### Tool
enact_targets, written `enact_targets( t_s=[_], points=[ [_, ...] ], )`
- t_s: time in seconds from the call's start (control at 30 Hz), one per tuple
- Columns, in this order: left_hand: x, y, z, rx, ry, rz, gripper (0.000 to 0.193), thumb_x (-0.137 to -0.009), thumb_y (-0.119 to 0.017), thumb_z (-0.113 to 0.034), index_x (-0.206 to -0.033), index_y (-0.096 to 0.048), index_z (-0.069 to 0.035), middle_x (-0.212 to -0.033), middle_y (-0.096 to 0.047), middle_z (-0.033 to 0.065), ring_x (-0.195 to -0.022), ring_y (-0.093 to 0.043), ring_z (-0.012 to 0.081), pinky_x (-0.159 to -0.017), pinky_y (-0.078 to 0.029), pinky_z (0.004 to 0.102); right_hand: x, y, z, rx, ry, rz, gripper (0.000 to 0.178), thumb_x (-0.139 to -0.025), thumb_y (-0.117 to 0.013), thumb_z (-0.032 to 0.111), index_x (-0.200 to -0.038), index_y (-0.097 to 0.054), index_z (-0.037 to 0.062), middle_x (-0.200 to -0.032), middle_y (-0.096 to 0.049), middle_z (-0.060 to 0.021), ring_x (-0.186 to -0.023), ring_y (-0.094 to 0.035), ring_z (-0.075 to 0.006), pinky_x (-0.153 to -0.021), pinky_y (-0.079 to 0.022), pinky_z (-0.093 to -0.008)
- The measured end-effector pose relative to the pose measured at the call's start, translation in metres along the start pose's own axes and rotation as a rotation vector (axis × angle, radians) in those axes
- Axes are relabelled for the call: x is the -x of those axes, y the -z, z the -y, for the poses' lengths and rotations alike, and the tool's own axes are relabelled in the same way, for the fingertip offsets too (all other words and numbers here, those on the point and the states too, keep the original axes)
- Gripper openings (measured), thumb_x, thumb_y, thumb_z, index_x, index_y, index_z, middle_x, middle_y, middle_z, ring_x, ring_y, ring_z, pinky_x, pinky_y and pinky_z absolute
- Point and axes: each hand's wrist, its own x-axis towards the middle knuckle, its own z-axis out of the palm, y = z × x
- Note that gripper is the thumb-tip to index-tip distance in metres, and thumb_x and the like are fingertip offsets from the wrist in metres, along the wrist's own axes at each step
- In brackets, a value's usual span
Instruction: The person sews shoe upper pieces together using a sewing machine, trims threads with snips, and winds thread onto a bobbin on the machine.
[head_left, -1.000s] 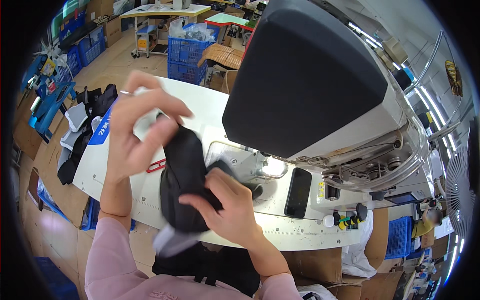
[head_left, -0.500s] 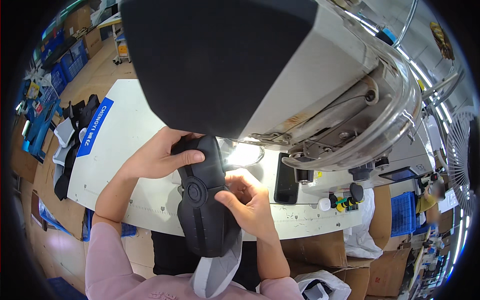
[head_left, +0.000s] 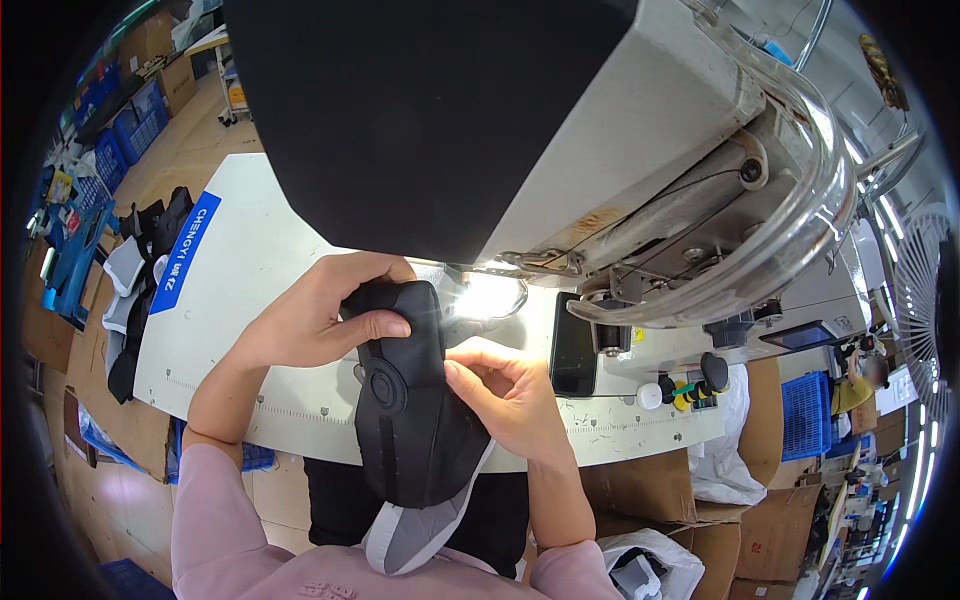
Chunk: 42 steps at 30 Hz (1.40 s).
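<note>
A black padded sewn piece [head_left: 405, 440] with a round raised disc and a dark strip stands up between my hands, in front of the sewing machine [head_left: 610, 130]. From its lower end a grey-and-white part [head_left: 415, 535] sticks out near my lap. My left hand [head_left: 345, 310] grips the upper end, thumb on the front face and the other fingers behind. At the right edge my right hand [head_left: 505, 390] pinches the piece between thumb and curled fingers; these fingertips are partly hidden. A bright lamp [head_left: 485, 297] shines just behind the piece.
A black phone [head_left: 573, 350] lies on the white table [head_left: 250, 240] right of my hands. Small spools and a green-handled tool [head_left: 690, 390] stand near the right edge. Black-and-white pieces [head_left: 125, 290] are piled at the left. Cardboard boxes [head_left: 640, 485] and white bags stand at the lower right.
The lower end of the black piece has tilted slightly, and its grey-and-white part has swung left. My right hand has shifted a little right and up along the edge.
</note>
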Motion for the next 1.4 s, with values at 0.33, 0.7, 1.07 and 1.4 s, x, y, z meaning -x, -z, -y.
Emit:
enact_targets(
  t_s=[0.33,0.7,1.07,1.4],
  points=[
    [-0.001,0.001,-0.002,0.023,0.001,0.207,0.034,-0.090,-0.078,-0.025,-0.102,-0.056,-0.001,-0.083,-0.058,0.0120,-0.072,-0.054,0.0284,-0.069,-0.044,0.0365,-0.003,-0.015,-0.005,1.022,0.700,-0.469,0.025,-0.076,-0.076,-0.007,-0.096,-0.069,0.0060,-0.080,-0.065,-0.0081,-0.063,-0.068,-0.0155,-0.061,-0.056,-0.0254],
    [0.000,0.002,0.007,0.061,0.006,0.152,0.042,-0.091,-0.078,-0.033,-0.103,-0.056,0.001,-0.085,-0.051,0.0059,-0.077,-0.047,0.0195,-0.072,-0.041,0.0321,0.009,-0.003,0.010,0.260,0.110,-0.118,0.008,-0.101,-0.067,0.007,-0.101,-0.067,-0.0012,-0.081,-0.061,0.0036,-0.074,-0.053,-0.0005,-0.064,-0.042,-0.0185],
    [-0.009,-0.028,0.022,0.307,0.264,-0.042,0.035,-0.101,-0.068,-0.031,-0.112,-0.068,0.002,-0.089,-0.063,0.0002,-0.079,-0.054,0.0068,-0.070,-0.045,0.0248,0.012,0.004,0.004,0.070,-0.018,0.015,0.016,-0.099,-0.072,0.012,-0.102,-0.068,-0.0034,-0.089,-0.066,0.0024,-0.083,-0.057,-0.0027,-0.073,-0.047,-0.0200],
    [-0.030,-0.045,0.077,-0.062,-0.114,-0.289,0.011,-0.093,-0.065,-0.005,-0.102,-0.068,0.000,-0.097,-0.068,0.0077,-0.089,-0.064,0.0208,-0.082,-0.050,0.0339,-0.019,-0.016,-0.021,0.283,0.198,-0.528,0.016,-0.094,-0.075,0.006,-0.082,-0.070,-0.0031,-0.069,-0.062,0.0051,-0.064,-0.050,-0.0017,-0.056,-0.038,-0.0203]
  ],
)
